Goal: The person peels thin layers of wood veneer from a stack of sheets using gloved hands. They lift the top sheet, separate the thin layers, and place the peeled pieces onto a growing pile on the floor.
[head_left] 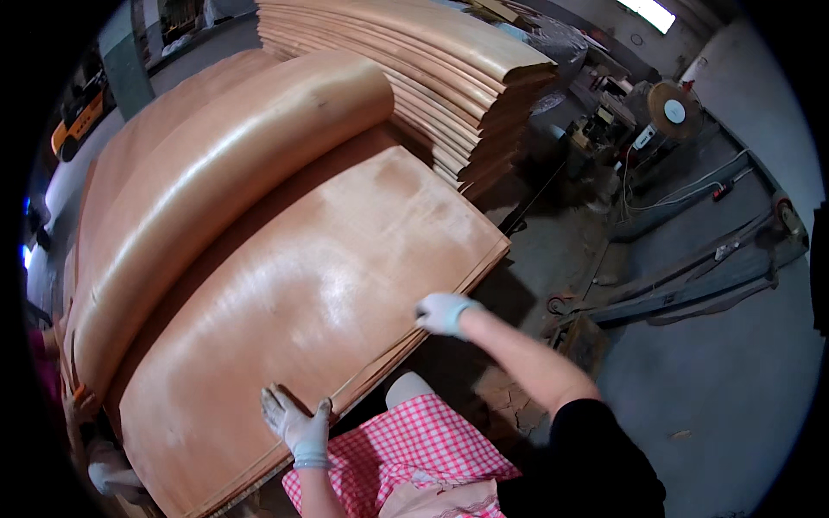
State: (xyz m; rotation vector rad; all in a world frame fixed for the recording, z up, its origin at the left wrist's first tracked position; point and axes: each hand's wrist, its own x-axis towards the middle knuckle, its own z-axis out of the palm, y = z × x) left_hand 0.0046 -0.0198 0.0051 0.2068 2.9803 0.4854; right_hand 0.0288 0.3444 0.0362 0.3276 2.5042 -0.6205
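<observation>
A broad stack of thin, reddish-brown wood veneer sheets lies in front of me. My left hand, in a pale work glove, rests on the top sheet near its front edge, thumb and fingers apart. Farther right, my right hand, gloved too, is closed at the same edge. Whatever its fingers may hold is hidden. Between my hands, a narrow loose strip runs along the edge. Across the far side of the stack, a large veneer sheet is curled over into a long roll.
Another person's hand is at the left end of the curled sheet. Behind stands a tall pile of curved veneer sheets. To the right are a machine with a round disc and a metal frame. An orange vehicle is far left.
</observation>
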